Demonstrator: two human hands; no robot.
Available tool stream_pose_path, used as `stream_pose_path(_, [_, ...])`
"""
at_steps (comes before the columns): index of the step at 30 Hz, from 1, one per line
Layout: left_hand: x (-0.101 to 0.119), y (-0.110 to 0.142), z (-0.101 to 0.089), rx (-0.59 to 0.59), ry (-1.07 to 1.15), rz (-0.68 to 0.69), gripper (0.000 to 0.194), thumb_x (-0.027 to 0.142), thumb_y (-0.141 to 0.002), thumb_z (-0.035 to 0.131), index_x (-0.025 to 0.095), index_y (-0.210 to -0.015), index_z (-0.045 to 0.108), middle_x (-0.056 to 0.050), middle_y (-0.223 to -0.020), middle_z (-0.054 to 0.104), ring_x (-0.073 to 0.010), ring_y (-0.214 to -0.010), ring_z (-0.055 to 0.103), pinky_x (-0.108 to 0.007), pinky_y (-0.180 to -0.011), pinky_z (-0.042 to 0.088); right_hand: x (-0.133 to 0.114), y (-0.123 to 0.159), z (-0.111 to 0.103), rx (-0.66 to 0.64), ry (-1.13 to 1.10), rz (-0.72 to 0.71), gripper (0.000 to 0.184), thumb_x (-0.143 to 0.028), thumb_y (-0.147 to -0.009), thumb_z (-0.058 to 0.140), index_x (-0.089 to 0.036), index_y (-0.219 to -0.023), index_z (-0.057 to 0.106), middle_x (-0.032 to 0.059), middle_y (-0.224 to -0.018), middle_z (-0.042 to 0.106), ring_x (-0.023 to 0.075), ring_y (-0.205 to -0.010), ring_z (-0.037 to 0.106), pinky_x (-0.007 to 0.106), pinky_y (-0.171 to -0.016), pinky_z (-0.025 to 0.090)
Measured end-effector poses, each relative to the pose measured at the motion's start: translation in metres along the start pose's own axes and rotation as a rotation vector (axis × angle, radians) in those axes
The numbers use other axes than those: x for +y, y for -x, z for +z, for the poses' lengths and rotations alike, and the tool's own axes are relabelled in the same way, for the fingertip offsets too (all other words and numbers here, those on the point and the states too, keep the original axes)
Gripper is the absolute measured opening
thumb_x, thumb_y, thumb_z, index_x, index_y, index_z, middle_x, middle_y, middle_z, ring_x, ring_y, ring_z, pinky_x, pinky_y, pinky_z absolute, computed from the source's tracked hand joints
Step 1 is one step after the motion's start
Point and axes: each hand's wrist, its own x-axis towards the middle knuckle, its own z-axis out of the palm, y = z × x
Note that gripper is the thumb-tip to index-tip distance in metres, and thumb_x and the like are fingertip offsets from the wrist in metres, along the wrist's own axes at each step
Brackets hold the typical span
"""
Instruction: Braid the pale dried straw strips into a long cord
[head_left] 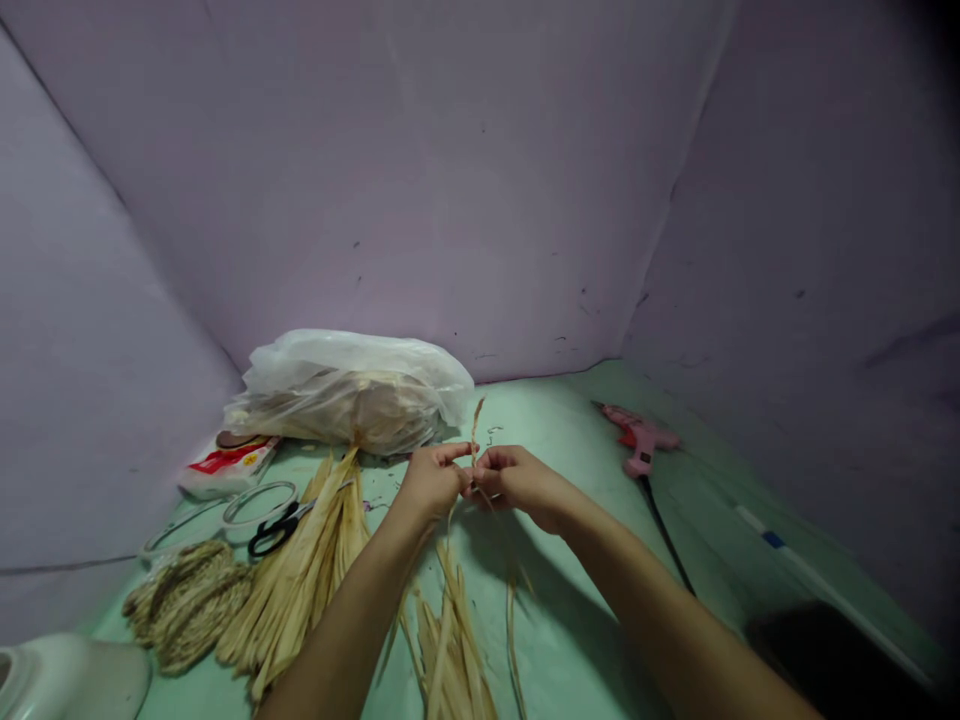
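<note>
My left hand and my right hand meet over the middle of the table, fingers pinched on a thin braid of dried plant fibre. The braid's finished end points up above my fingertips. Loose strands hang down below them. Under my forearms lie more loose dried strips. Left of my left arm fans out a tied bundle of dried strips, with black-handled scissors partly beneath it.
At the back lies a clear plastic bag of fibre. To the left are a coiled braid, a ring of wire, a red-and-white packet and a white container. A pink glue gun with a black cord lies right.
</note>
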Motion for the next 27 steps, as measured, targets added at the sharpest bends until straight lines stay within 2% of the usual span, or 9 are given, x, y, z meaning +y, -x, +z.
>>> stream_pose_path(3, [-0.002, -0.003, -0.001, 0.002, 0.003, -0.020, 0.056, 0.004, -0.050, 0.045, 0.005, -0.104, 0.057, 0.005, -0.037, 0.045, -0.0036, -0.033, 0.027, -0.017, -0.038, 0.021, 0.001, 0.001, 0.006, 0.000, -0.077, 0.061, 0.012, -0.013, -0.069, 0.048, -0.017, -0.062, 0.040, -0.0050, -0.049, 0.047, 0.0048, -0.039, 0.038, 0.018, -0.040, 0.028])
stream_pose_path(6, [-0.005, -0.007, -0.003, -0.002, -0.025, -0.032, 0.053, 0.003, -0.048, 0.043, 0.006, -0.099, 0.059, 0.005, -0.037, 0.046, -0.0035, -0.032, 0.027, -0.017, -0.038, 0.020, 0.001, 0.001, 0.006, -0.006, -0.019, 0.076, 0.015, -0.018, -0.070, 0.051, -0.017, -0.060, 0.040, -0.0089, -0.040, 0.031, 0.0033, -0.033, 0.023, 0.017, -0.034, 0.015])
stream_pose_path(10, [-0.006, -0.009, -0.008, -0.019, -0.066, -0.030, 0.047, 0.009, -0.053, 0.048, 0.008, -0.099, 0.058, 0.005, -0.040, 0.047, -0.0041, -0.032, 0.027, -0.018, -0.038, 0.020, 0.002, -0.001, 0.005, -0.001, 0.041, 0.037, 0.019, -0.025, -0.070, 0.053, -0.016, -0.057, 0.043, -0.0091, -0.038, 0.027, 0.0030, -0.032, 0.020, 0.018, -0.032, 0.012])
stream_pose_path(12, [-0.004, -0.008, -0.013, -0.005, -0.152, 0.043, 0.036, 0.017, -0.057, 0.052, 0.009, -0.091, 0.062, 0.002, -0.047, 0.052, -0.0054, -0.037, 0.034, -0.019, -0.041, 0.025, 0.002, -0.003, 0.005, 0.031, 0.019, 0.025, 0.021, -0.027, -0.071, 0.052, -0.016, -0.056, 0.043, -0.0089, -0.038, 0.029, 0.0028, -0.031, 0.019, 0.018, -0.032, 0.010])
stream_pose_path(15, [0.001, -0.005, -0.020, 0.065, -0.406, 0.189, 0.019, 0.024, -0.059, 0.055, 0.010, -0.067, 0.065, -0.002, -0.056, 0.058, -0.0099, -0.051, 0.046, -0.021, -0.051, 0.032, 0.004, -0.006, 0.005, 0.103, -0.028, 0.022, 0.015, -0.024, -0.072, 0.049, -0.017, -0.060, 0.043, -0.0069, -0.043, 0.042, 0.0023, -0.030, 0.019, 0.019, -0.031, 0.010])
stream_pose_path(18, [0.008, 0.001, -0.022, 0.145, -0.576, 0.218, 0.017, 0.026, -0.061, 0.054, 0.013, -0.059, 0.064, -0.002, -0.057, 0.059, -0.0127, -0.056, 0.049, -0.022, -0.053, 0.032, 0.006, -0.009, 0.005, 0.175, -0.017, 0.011, 0.008, -0.021, -0.070, 0.047, -0.017, -0.064, 0.043, -0.0050, -0.048, 0.051, 0.0023, -0.029, 0.020, 0.020, -0.031, 0.012])
stream_pose_path(21, [0.014, 0.012, -0.013, 0.180, -0.684, 0.261, 0.017, 0.026, -0.064, 0.052, 0.015, -0.059, 0.064, -0.003, -0.058, 0.060, -0.0130, -0.056, 0.050, -0.023, -0.054, 0.031, 0.006, -0.009, 0.006, 0.243, -0.032, -0.016, 0.004, -0.018, -0.066, 0.047, -0.017, -0.063, 0.044, -0.0048, -0.047, 0.051, 0.0027, -0.029, 0.023, 0.019, -0.031, 0.014])
stream_pose_path(23, [0.015, 0.023, -0.001, 0.170, -0.830, 0.331, 0.019, 0.024, -0.068, 0.049, 0.015, -0.063, 0.064, -0.005, -0.061, 0.061, -0.0141, -0.058, 0.051, -0.024, -0.055, 0.031, 0.004, -0.008, 0.007, 0.287, -0.090, -0.007, 0.004, -0.015, -0.062, 0.046, -0.017, -0.060, 0.043, -0.0065, -0.041, 0.043, 0.0033, -0.029, 0.022, 0.019, -0.032, 0.014])
stream_pose_path(27, [0.018, 0.043, 0.019, 0.130, -1.085, 0.394, 0.021, 0.016, -0.067, 0.047, 0.015, -0.080, 0.064, -0.010, -0.074, 0.062, -0.0174, -0.064, 0.054, -0.027, -0.058, 0.031, 0.001, -0.007, 0.007, 0.294, -0.204, 0.033, 0.007, -0.014, -0.059, 0.046, -0.018, -0.056, 0.040, -0.0079, -0.036, 0.032, 0.0040, -0.028, 0.021, 0.020, -0.032, 0.011])
